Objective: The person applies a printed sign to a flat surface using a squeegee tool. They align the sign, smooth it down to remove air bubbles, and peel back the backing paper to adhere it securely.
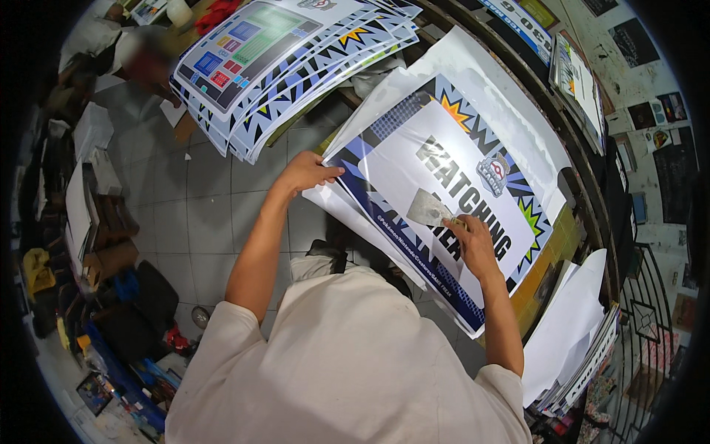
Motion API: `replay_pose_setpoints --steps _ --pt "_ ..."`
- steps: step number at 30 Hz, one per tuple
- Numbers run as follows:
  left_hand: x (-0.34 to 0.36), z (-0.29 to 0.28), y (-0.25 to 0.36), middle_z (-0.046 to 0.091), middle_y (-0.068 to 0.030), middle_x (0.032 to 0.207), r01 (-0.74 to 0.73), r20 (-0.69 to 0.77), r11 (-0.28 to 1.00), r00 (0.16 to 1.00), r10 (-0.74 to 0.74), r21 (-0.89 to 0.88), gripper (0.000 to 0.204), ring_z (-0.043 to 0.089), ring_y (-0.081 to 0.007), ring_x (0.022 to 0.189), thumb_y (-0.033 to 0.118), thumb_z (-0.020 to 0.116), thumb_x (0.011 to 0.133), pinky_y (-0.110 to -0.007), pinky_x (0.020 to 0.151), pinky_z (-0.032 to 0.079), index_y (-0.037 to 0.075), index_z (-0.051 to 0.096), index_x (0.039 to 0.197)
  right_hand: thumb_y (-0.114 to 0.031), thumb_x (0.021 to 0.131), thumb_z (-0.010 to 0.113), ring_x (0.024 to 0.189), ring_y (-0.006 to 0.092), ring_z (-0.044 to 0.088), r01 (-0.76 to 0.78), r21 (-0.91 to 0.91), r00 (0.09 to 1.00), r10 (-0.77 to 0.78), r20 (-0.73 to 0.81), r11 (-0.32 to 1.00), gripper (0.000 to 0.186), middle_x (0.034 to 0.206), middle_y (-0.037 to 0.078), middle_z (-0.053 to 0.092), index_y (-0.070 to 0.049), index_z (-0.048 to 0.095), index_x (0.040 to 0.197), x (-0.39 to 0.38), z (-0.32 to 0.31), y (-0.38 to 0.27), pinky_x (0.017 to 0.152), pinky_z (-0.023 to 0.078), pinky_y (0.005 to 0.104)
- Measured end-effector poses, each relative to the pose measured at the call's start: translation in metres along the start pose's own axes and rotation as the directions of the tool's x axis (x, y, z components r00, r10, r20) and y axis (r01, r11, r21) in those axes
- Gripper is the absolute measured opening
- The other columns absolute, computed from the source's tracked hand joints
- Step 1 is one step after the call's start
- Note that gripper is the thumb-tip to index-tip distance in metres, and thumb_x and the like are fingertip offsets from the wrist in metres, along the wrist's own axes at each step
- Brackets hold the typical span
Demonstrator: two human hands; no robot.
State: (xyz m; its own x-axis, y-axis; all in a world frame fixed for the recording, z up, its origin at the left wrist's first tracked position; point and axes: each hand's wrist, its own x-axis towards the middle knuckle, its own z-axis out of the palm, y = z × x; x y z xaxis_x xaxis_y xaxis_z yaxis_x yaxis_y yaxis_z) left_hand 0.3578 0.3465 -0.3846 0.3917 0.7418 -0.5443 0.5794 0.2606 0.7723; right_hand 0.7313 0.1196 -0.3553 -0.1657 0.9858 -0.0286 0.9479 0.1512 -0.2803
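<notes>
A large printed poster (396, 152) lies in front of me, white in the middle with bold dark lettering and a blue, starburst-patterned border. My left hand (309, 172) pinches its near left edge, thumb on top. On the poster's face, my right hand (473, 240) grips a flat scraper (425, 208) with a grey, flared blade. The blade rests on or just over the white area, pointing left; whether it touches cannot be made out. White sheets (444, 70) stick out from under the poster at the far side and along the near edge.
A stack of printed boards (255, 63) overhangs at the far left. White sheets (566, 318) and more boards stand at the right beside a black metal rack (647, 325). Grey floor tiles (211, 214) show at left, with a dark chair (140, 307) and shelved clutter beyond.
</notes>
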Motion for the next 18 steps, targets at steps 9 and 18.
replay_pose_setpoints --steps 9,18 --pt "0.011 0.001 -0.023 0.073 -0.0069 0.076 -0.022 -0.014 0.999 1.000 0.022 -0.030 0.038 0.062 -0.0100 0.062 0.034 0.085 0.080 -0.025 0.056 0.049 -0.002 0.077 0.085 0.007 0.082 0.064 0.110 0.0361 0.060 0.011 0.007 1.000 -0.011 -0.013 1.000 0.049 0.121 0.017 0.064 -0.015 0.072 0.125 -0.001 -0.001 -0.005 0.094 0.047 0.0431" --pt "0.020 0.011 -0.042 0.072 -0.0079 0.067 0.010 -0.189 0.983 0.982 0.025 0.181 0.034 0.068 -0.0169 0.061 0.035 0.085 0.075 -0.032 0.063 0.053 0.002 0.076 0.073 0.008 0.081 0.057 0.113 0.0318 0.057 0.138 -0.027 0.984 -0.134 0.118 0.990 0.056 0.122 0.014 0.062 -0.017 0.070 0.130 0.037 -0.010 -0.022 0.097 0.043 0.0427"
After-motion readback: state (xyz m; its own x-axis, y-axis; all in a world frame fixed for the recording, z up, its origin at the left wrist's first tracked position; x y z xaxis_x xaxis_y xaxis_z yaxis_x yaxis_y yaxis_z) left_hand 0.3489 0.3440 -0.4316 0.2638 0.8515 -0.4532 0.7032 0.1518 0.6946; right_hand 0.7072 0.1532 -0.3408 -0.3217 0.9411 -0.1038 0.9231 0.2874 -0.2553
